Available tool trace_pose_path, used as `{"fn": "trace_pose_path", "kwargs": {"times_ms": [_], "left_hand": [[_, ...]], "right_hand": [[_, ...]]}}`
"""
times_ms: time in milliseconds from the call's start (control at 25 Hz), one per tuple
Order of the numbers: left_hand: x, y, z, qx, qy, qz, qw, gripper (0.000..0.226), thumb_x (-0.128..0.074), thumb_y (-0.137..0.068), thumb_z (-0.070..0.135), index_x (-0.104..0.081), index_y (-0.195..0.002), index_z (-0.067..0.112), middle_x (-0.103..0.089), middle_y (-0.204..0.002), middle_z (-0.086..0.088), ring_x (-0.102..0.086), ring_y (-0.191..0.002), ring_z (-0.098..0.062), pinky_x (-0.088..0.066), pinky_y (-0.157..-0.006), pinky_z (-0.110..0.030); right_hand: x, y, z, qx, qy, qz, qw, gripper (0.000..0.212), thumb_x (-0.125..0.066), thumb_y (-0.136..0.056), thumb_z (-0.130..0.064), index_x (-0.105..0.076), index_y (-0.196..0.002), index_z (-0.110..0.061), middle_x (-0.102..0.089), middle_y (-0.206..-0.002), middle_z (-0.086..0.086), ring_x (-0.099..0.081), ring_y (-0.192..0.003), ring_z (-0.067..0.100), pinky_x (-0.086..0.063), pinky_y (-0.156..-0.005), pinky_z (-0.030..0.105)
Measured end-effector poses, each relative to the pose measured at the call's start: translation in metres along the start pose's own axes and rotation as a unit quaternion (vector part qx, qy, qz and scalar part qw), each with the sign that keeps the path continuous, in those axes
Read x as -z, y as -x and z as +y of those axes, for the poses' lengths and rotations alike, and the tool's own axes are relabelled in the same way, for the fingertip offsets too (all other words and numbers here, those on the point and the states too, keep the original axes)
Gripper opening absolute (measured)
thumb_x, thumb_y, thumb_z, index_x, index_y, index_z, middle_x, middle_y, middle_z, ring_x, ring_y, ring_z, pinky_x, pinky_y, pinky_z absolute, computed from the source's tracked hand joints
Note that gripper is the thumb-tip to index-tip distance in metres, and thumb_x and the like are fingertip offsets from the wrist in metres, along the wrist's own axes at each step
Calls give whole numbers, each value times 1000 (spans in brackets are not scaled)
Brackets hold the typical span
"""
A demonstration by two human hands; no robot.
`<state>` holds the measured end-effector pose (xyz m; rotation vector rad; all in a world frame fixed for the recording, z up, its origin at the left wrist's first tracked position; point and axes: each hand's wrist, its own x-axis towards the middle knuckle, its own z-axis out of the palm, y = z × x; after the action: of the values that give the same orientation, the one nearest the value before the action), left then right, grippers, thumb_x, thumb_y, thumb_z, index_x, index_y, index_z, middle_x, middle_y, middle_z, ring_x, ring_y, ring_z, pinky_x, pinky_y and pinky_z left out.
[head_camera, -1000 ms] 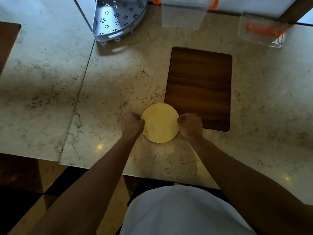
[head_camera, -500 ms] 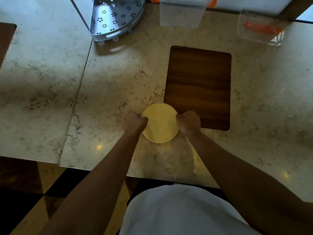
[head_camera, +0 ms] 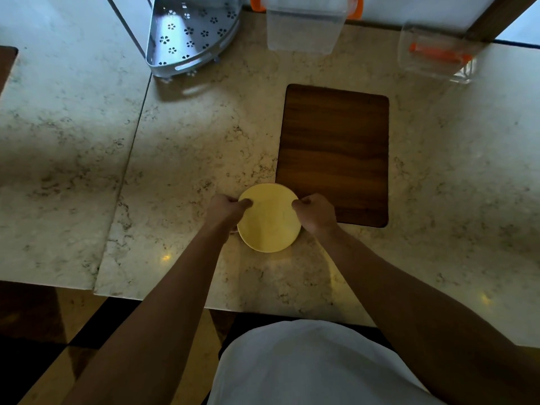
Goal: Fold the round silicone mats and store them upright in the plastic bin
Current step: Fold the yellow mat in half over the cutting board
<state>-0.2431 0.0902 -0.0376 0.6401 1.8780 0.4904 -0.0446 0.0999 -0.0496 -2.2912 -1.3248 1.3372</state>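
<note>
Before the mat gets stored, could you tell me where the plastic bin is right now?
In the head view, the plastic bin stands at the counter's far edge, top centre, between the metal corner rack and a clear container, beyond the wooden board.

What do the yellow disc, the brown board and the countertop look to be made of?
The yellow disc looks like soft matte silicone or rubber: thin, without shine, pinched at its edges by both hands. The brown board seems to be wood or a wood-look sheet: dark grain bands, flat, rounded corners. The countertop looks like polished marble or similar stone: beige veining and small light reflections.
</note>
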Motion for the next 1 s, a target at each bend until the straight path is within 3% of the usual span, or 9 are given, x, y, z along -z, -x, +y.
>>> {"fn": "trace_pose_path", "kwargs": {"times_ms": [160,280,400,560,640,760,880,1000], "left_hand": [[-14,4,8,-12,-27,-28,999,28,-75,-78,32,-60,-94,14,-60,-86,0,-57,-78,-19,-50,-61,-33],[-36,9,26,-38,-41,-27,998,29,-76,-77,28,-64,-97,12,-61,-91,-4,-55,-77,-17,-50,-70,-37],[-59,14,50,-93,-43,-23,994,32,-76,-77,27,-69,-101,7,-66,-96,-7,-61,-83,-22,-49,-72,-36],[-103,26,102,-175,-94,-19,980,34,-78,-77,30,-71,-100,6,-69,-98,-8,-64,-92,-28,-57,-78,-47],[-128,27,128,-224,-136,-38,964,32,-77,-78,32,-71,-97,8,-69,-91,-4,-64,-87,-25,-57,-72,-42],[-163,27,170,-316,-184,-44,930,28,-77,-79,32,-71,-97,12,-63,-78,8,-60,-74,-9,-44,-57,-24],[-200,22,216,-371,-206,-22,905,27,-76,-79,34,-70,-98,15,-64,-83,5,-59,-74,-8,-42,-60,-24],[-225,8,244,-401,-202,-20,893,21,-75,-79,31,-70,-97,19,-64,-82,10,-57,-71,4,-38,-57,-14]], "right_hand": [[10,2,11,1,-39,-27,999,37,-61,-87,-37,-61,-65,-7,-57,-60,5,-55,-57,21,-41,-55,31],[36,-1,28,-5,-94,-26,995,34,-64,-86,-37,-69,-86,-4,-67,-80,14,-64,-77,28,-52,-68,42],[74,-9,41,9,-138,-31,990,30,-66,-88,-37,-69,-91,-7,-69,-86,12,-65,-83,27,-55,-76,47],[147,-26,57,85,-131,2,988,26,-65,-89,-38,-70,-97,-13,-67,-88,2,-63,-82,20,-57,-78,48],[184,-36,66,119,-125,30,985,22,-65,-89,-37,-71,-96,-17,-68,-90,0,-63,-88,21,-56,-79,47],[235,-62,71,169,-102,65,978,23,-63,-91,-32,-70,-100,-13,-67,-93,3,-62,-90,24,-51,-76,40],[283,-93,69,210,-61,125,968,24,-60,-93,-31,-67,-107,-14,-61,-97,-3,-56,-89,16,-40,-70,23],[314,-121,72,278,-52,182,942,22,-60,-93,-27,-66,-109,-13,-59,-102,-3,-56,-88,9,-42,-72,14]]}}
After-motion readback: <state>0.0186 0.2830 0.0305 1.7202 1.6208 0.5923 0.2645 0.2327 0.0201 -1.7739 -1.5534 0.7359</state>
